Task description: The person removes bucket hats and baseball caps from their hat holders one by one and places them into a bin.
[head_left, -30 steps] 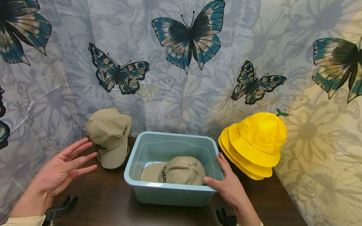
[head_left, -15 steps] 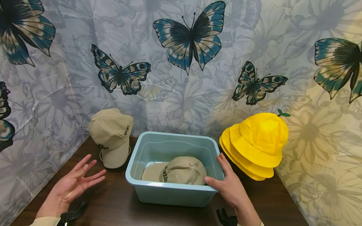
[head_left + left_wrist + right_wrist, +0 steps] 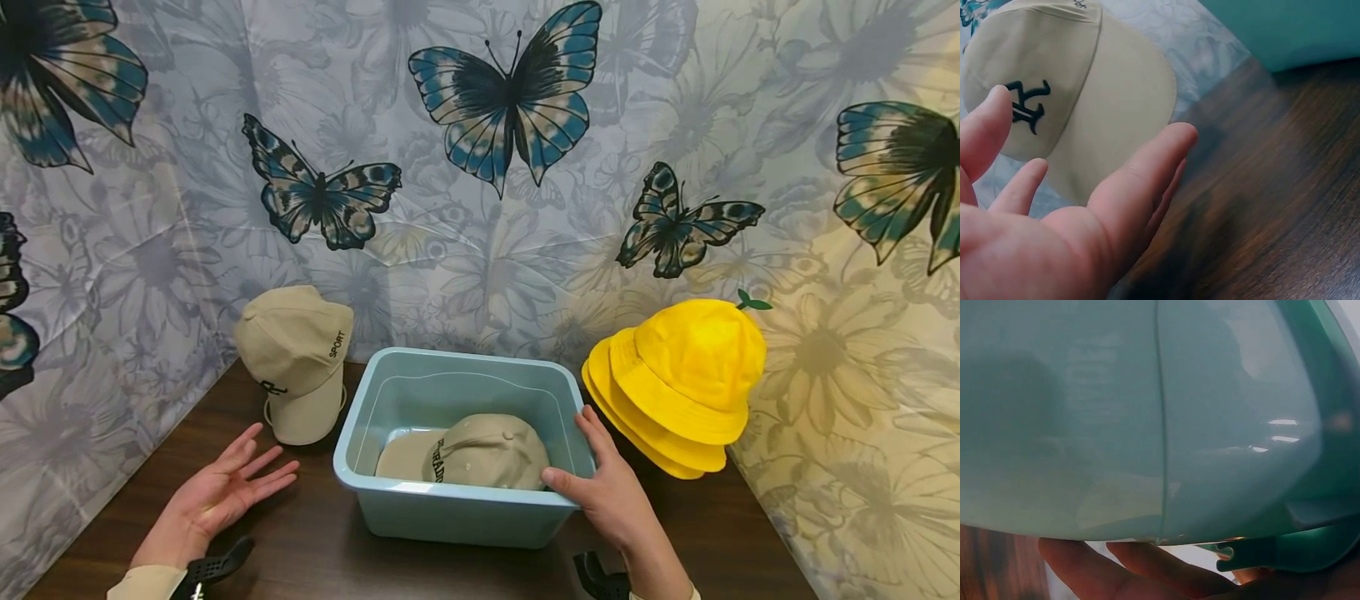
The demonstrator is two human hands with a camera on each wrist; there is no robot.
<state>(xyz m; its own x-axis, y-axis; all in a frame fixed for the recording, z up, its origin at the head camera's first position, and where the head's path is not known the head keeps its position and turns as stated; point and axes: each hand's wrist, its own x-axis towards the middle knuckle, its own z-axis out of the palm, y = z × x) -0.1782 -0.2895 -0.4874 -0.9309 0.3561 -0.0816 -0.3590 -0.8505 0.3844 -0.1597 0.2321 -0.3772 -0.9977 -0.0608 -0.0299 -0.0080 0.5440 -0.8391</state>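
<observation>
A beige cap (image 3: 487,450) lies inside a light blue plastic tub (image 3: 457,517), its brim to the left. My right hand (image 3: 611,492) holds the tub by its front right corner, the thumb over the rim. In the right wrist view its fingers (image 3: 1166,572) show below the glossy tub wall (image 3: 1222,425). To the left, my left hand (image 3: 217,496) hovers above the table with fingers spread and nothing in it. Behind that hand a stack of beige caps (image 3: 296,358), brims down, leans by the wall; the left wrist view shows the dark logo on the front cap (image 3: 1054,81).
Several nested yellow bucket hats (image 3: 682,375), the top one with a green sprout, stand right of the tub. A butterfly-print cloth (image 3: 480,275) hangs behind the dark wooden table (image 3: 292,558).
My left hand has drawn away from the beige cap stack, moving right and toward me, with its fingers still spread. The right hand, the tub and the hats look unchanged.
</observation>
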